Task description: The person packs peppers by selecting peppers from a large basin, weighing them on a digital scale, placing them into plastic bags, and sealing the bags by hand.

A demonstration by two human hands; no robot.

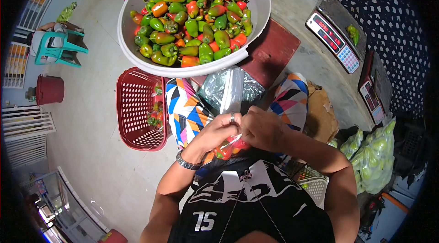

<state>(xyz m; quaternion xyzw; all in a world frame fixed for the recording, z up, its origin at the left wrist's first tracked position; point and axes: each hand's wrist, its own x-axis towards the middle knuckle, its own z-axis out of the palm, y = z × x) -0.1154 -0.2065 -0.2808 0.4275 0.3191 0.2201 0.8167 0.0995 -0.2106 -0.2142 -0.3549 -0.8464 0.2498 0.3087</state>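
My left hand (221,128) and my right hand (259,128) meet above my lap, fingers closed on the gathered top of a clear plastic bag of peppers (224,150). Red and orange peppers show through the plastic below my knuckles. A stack of clear plastic bags (232,89) lies between my knees, just beyond my hands. Past it stands a large whitish tub (129,46) of green, red and orange peppers (192,21). Exactly how my fingertips pinch the bag is hidden.
A red perforated basket (130,133) with some bagged peppers stands to the left. Two digital scales (329,37) sit on the right, one bearing green peppers (352,34). Bags of green produce (377,156) lie at lower right. A person sits in a turquoise chair (59,47) far left.
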